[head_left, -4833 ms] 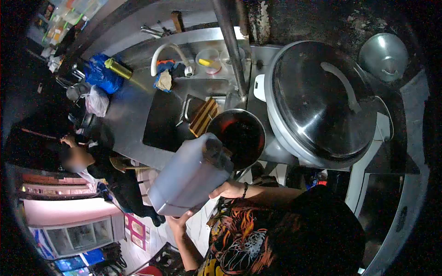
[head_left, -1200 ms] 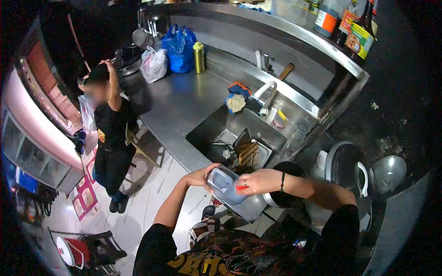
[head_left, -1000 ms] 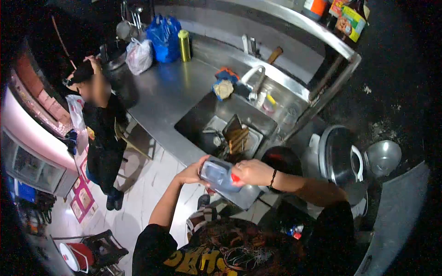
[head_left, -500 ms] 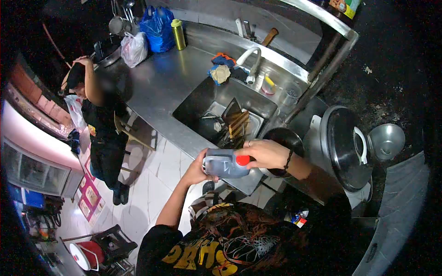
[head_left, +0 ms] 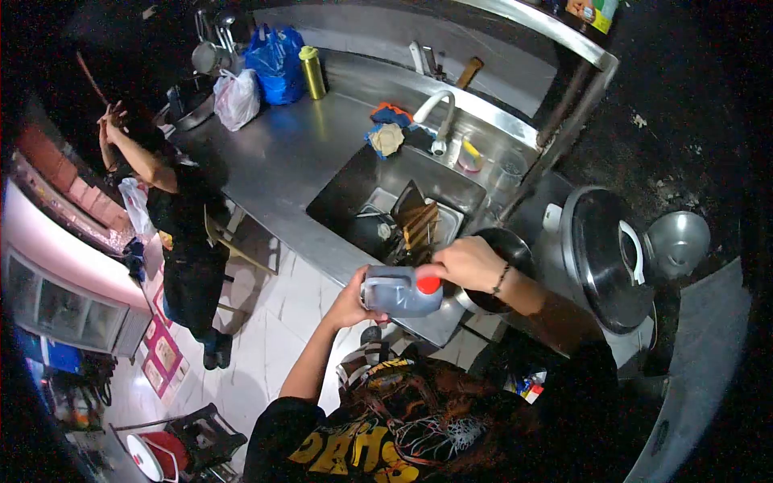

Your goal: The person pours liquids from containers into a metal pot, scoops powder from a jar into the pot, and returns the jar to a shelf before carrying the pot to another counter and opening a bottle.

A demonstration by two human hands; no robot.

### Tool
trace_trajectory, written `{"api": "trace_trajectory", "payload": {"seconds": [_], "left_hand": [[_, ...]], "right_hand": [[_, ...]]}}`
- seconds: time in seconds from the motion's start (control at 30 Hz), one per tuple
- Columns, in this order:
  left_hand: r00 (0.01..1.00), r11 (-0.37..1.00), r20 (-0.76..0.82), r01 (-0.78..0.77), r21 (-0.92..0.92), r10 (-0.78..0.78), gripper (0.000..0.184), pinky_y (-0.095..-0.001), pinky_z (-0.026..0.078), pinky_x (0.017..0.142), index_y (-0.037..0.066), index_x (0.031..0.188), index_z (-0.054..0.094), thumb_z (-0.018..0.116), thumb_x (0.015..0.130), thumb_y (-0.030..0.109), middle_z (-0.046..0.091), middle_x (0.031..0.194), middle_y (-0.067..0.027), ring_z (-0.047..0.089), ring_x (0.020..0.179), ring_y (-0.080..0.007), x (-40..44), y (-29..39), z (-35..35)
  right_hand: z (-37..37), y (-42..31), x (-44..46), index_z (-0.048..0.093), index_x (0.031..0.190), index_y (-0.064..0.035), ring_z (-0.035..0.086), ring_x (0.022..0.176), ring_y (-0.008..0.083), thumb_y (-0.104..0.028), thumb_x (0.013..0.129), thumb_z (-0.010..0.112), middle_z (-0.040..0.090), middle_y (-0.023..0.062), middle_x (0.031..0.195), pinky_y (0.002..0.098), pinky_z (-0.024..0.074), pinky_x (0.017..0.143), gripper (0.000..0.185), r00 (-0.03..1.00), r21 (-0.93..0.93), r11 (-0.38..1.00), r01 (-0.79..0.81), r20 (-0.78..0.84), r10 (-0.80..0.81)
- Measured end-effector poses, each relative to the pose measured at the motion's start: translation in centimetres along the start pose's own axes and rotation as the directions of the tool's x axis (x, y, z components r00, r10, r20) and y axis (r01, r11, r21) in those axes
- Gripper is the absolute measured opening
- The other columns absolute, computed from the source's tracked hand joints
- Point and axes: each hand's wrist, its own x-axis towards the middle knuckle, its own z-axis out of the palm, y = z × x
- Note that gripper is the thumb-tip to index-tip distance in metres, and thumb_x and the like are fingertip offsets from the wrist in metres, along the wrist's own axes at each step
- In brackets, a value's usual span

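My left hand (head_left: 354, 299) is closed around the handle end of a translucent plastic jug (head_left: 394, 296) with dark contents, tilted on its side in front of the sink edge. At the jug's other end is a red cap (head_left: 428, 284). The curled fingers of my right hand (head_left: 475, 267) are on this cap, slightly smeared by motion. Just beyond the jug, the steel sink (head_left: 338, 189) contains a metal tray (head_left: 449, 219), a brown striped board (head_left: 420, 225) and dark utensils that I cannot tell apart.
A faucet (head_left: 443, 129) and cloths (head_left: 388, 138) are at the sink's back. Right stand a dark pan (head_left: 511, 249) and a large lidded pot (head_left: 600, 258). Bags (head_left: 275, 66) and a yellow bottle (head_left: 312, 74) occupy the counter. Another person (head_left: 189, 233) stands left, arms raised.
The jug and my hands have shifted slightly right and down in view. My right fingers have turned on the cap. The other person's hands have moved left, now together in front.
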Motion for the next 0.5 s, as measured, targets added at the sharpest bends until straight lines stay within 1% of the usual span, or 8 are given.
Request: {"api": "trace_trajectory", "payload": {"seconds": [0.07, 0.1, 0.17, 0.27, 0.3, 0.4, 0.43, 0.5], "left_hand": [[0.999, 1.000, -0.024, 0.024, 0.002, -0.024, 0.101, -0.0338, 0.033, 0.096, 0.004, 0.128, 0.024, 0.083, 0.046, 0.018, 0.046, 0.118, -0.0150, 0.043, 0.112, -0.0265, -0.1, -0.1, 0.2], [1.000, 1.000, -0.025, 0.018, -0.006, -0.019, 0.101, -0.0340, 0.033, 0.095, 0.004, 0.127, 0.024, 0.083, 0.046, 0.018, 0.046, 0.117, -0.0152, 0.044, 0.111, -0.0267, -0.1, 0.1, 0.3], [0.999, 1.000, -0.039, 0.005, -0.008, -0.005, 0.100, -0.0342, 0.034, 0.094, 0.005, 0.127, 0.024, 0.082, 0.046, 0.017, 0.047, 0.115, -0.0153, 0.044, 0.109, -0.0269, -0.4, 0.2, 0.3], [0.997, 0.996, -0.056, -0.047, 0.071, 0.051, 0.102, -0.0350, 0.040, 0.087, 0.005, 0.125, 0.017, 0.080, 0.045, 0.014, 0.046, 0.112, -0.0185, 0.050, 0.102, -0.0280, -0.8, -0.4, 1.2], [0.974, 0.961, -0.118, -0.162, 0.226, 0.192, 0.103, -0.0364, 0.043, 0.084, 0.004, 0.124, 0.015, 0.080, 0.045, 0.015, 0.049, 0.109, -0.0199, 0.053, 0.097, -0.0302, -1.1, -0.1, 1.3], [0.983, 0.973, -0.184, 0.042, 0.225, 0.000, 0.100, -0.0378, 0.043, 0.083, 0.000, 0.122, 0.019, 0.080, 0.045, 0.021, 0.052, 0.102, -0.0224, 0.054, 0.094, -0.0352, -1.9, -0.7, 1.4], [0.967, 0.947, -0.214, -0.068, 0.314, 0.141, 0.100, -0.0384, 0.043, 0.083, 0.000, 0.122, 0.019, 0.080, 0.046, 0.021, 0.052, 0.103, -0.0226, 0.053, 0.095, -0.0347, -1.9, -1.0, 1.2], [0.979, 0.966, -0.204, 0.045, 0.256, 0.009, 0.103, -0.0389, 0.043, 0.083, 0.000, 0.123, 0.015, 0.080, 0.046, 0.022, 0.049, 0.107, -0.0227, 0.052, 0.098, -0.0341, -1.8, 0.2, 0.2]], "right_hand": [[-0.3, 0.4, -0.7, 0.061, 0.077, -0.0073, 0.059, 0.061, 0.0323, -0.048, 0.074, 0.054, 0.059, 0.0143, 0.064, 0.0422, 0.0461, 0.055, 0.041, 0.900, 0.171, 0.899, 0.402, -0.252, -0.355], [0.2, 0.3, -0.6, 0.061, 0.077, -0.0073, 0.059, 0.061, 0.0323, -0.048, 0.074, 0.054, 0.059, 0.0143, 0.064, 0.0422, 0.0461, 0.055, 0.041, 0.896, 0.177, 0.892, 0.415, -0.248, -0.368], [0.9, 0.2, -0.1, 0.059, 0.085, -0.0056, 0.059, 0.062, 0.0327, -0.039, 0.066, 0.063, 0.059, 0.0153, 0.066, 0.0423, 0.0464, 0.057, 0.038, 0.964, 0.172, 0.954, 0.247, 0.057, -0.260], [1.3, -1.0, 0.5, 0.063, 0.067, -0.0007, 0.059, 0.057, 0.0334, -0.049, 0.065, 0.060, 0.058, 0.0179, 0.059, 0.0411, 0.0475, 0.056, 0.049, 0.996, -0.034, 0.996, 0.079, 0.046, -0.077], [1.8, -1.4, 0.7, 0.061, 0.056, -0.0003, 0.059, 0.055, 0.0331, -0.054, 0.066, 0.056, 0.056, 0.0189, 0.054, 0.0406, 0.0481, 0.055, 0.055, 0.999, -0.027, 0.999, -0.027, -0.019, 0.027], [1.8, -1.7, 1.8, 0.059, 0.056, 0.0022, 0.059, 0.050, 0.0299, -0.055, 0.077, 0.046, 0.055, 0.0171, 0.049, 0.0382, 0.0486, 0.052, 0.062, 0.926, 0.245, 0.900, -0.361, 0.204, 0.317], [2.2, -1.1, 2.2, 0.059, 0.056, 0.0024, 0.059, 0.050, 0.0299, -0.055, 0.080, 0.041, 0.055, 0.0166, 0.048, 0.0381, 0.0485, 0.052, 0.064, 0.925, 0.337, 0.872, -0.354, 0.266, 0.272], [0.6, -1.3, 2.5, 0.059, 0.056, 0.0011, 0.060, 0.055, 0.0298, -0.056, 0.084, 0.032, 0.057, 0.0175, 0.053, 0.0380, 0.0484, 0.053, 0.069, 0.910, 0.372, 0.848, -0.378, 0.317, 0.266]]}}
